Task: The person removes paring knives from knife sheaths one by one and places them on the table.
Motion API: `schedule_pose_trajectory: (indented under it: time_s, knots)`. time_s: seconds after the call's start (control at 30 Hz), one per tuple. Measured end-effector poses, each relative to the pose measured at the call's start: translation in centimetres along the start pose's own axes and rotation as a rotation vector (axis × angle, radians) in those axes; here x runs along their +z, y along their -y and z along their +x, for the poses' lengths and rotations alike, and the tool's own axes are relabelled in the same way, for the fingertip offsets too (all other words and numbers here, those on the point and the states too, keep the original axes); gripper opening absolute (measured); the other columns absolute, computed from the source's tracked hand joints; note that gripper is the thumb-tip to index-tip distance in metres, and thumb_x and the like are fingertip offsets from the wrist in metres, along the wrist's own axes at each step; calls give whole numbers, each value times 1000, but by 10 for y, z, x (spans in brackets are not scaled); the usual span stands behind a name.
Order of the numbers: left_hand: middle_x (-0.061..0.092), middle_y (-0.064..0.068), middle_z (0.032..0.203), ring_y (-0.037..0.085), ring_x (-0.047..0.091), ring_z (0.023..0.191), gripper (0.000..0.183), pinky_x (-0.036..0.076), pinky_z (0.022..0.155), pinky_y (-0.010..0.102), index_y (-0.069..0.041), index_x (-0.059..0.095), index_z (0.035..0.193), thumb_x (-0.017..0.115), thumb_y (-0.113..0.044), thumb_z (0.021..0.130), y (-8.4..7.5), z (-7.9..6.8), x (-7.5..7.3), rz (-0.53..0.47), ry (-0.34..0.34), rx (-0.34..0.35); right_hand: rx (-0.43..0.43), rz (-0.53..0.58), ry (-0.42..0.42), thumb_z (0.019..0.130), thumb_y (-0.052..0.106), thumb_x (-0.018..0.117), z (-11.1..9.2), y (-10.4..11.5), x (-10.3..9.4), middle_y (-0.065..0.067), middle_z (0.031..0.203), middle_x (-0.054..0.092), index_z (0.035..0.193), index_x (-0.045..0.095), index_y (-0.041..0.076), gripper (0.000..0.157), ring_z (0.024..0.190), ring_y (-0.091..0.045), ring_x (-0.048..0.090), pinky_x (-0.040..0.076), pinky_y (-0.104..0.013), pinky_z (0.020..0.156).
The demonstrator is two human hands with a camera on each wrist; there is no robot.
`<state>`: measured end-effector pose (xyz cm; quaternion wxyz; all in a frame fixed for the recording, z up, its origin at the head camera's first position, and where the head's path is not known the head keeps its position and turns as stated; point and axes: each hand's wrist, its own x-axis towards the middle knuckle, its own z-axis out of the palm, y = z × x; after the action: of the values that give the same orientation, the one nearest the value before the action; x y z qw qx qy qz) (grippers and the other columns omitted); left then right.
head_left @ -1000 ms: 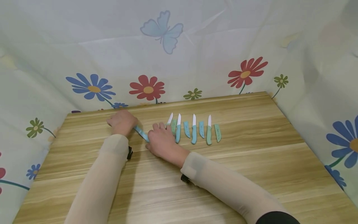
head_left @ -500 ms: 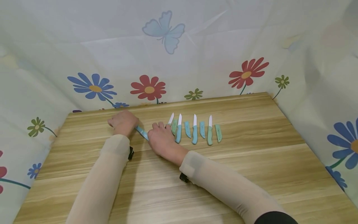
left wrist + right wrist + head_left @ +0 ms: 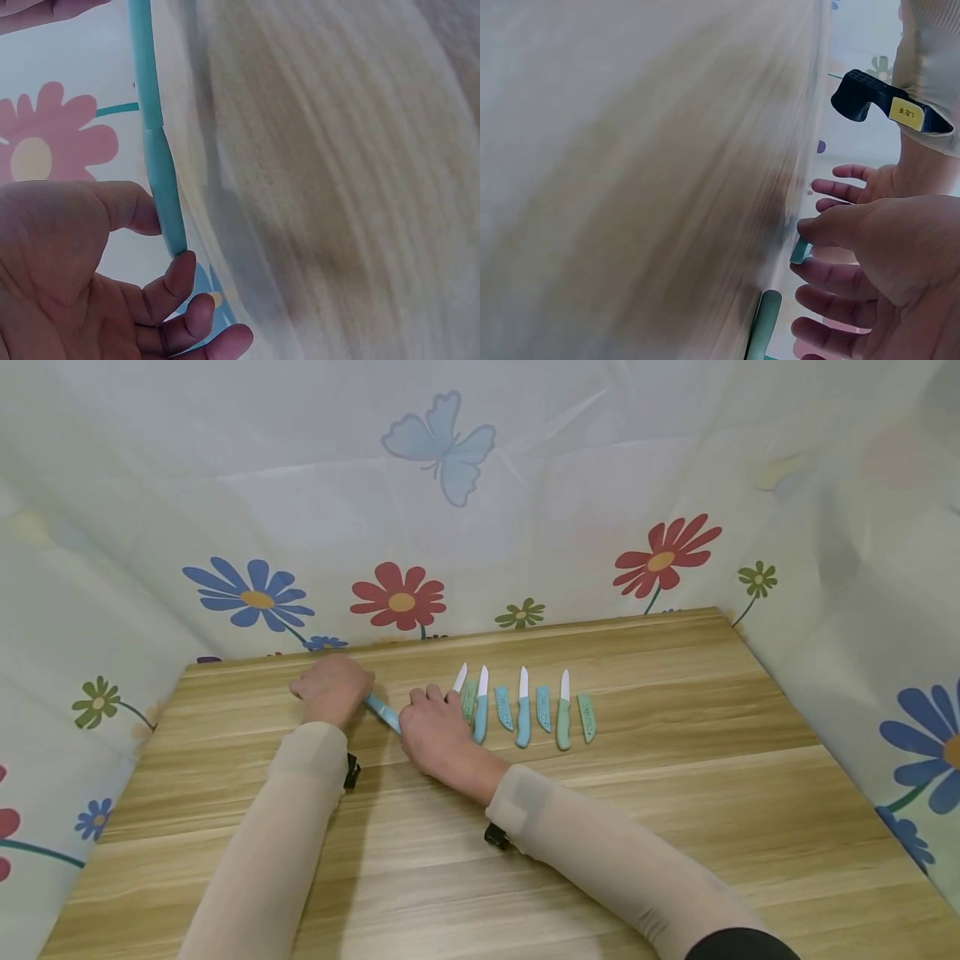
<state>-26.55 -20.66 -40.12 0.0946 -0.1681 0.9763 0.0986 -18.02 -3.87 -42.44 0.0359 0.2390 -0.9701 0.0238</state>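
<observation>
A light-blue paring knife spans the gap between both hands over the table's left part. Its blade does not show; in the left wrist view two blue pieces meet at a thin seam along the knife. My left hand pinches one end between thumb and forefinger, the other fingers loosely bent. At the opposite end, nearer me, my right hand pinches with thumb and forefinger; a blue tip shows there in the right wrist view. Which end is handle and which is sheath, I cannot tell.
Right of my hands, bare-bladed knives lie in a row, including a blue knife and a green knife. Between them lie blue sheaths and green sheaths. A flowered cloth hangs behind the wooden table.
Both hands keep their grip and hardly move. The pale glint visible on the middle of the blue knife one second ago is gone; its visible length now looks evenly blue.
</observation>
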Motion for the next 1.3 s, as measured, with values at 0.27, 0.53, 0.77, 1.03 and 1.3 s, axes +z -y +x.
schedule_pose_trajectory:
  time_s: [0.27, 0.53, 0.77, 1.03, 1.3]
  knots:
    - [66, 23, 111, 42, 62, 106, 48, 42, 98, 63, -3, 67, 92, 54, -49, 100, -2, -4, -5, -52, -16, -6, 14, 47, -17, 101, 29, 66, -5, -5, -5, 4, 98, 55, 79, 66, 19, 24, 92, -18, 46, 38, -39, 81]
    - [65, 17, 102, 35, 60, 98, 50, 42, 97, 63, -5, 68, 86, 50, -50, 101, -1, -12, -7, -101, -38, 13, 25, 58, -36, 100, 37, 69, -12, -13, -11, 5, 106, 59, 88, 70, 19, 21, 101, -19, 49, 41, -40, 86]
    - [63, 17, 100, 34, 58, 95, 53, 42, 99, 64, -6, 66, 86, 48, -53, 102, -1, -22, -9, -115, -59, 26, 13, 64, -76, 99, 41, 72, -21, -19, -17, 4, 117, 62, 98, 74, 16, 25, 107, -19, 49, 41, -41, 90]
    - [59, 14, 90, 30, 55, 81, 54, 48, 82, 51, -5, 65, 91, 48, -56, 101, -3, -35, -17, -170, -79, 56, 7, 65, -117, 96, 40, 76, -32, -31, -26, 3, 124, 63, 109, 78, 12, 31, 118, -21, 52, 42, -44, 97]
    - [56, 11, 88, 23, 51, 70, 50, 40, 55, 33, -6, 66, 90, 52, -53, 100, -7, -45, -16, -326, -59, 58, -1, 68, -149, 97, 39, 76, -45, -46, -30, 3, 122, 63, 104, 76, 14, 26, 119, -22, 53, 43, -47, 100]
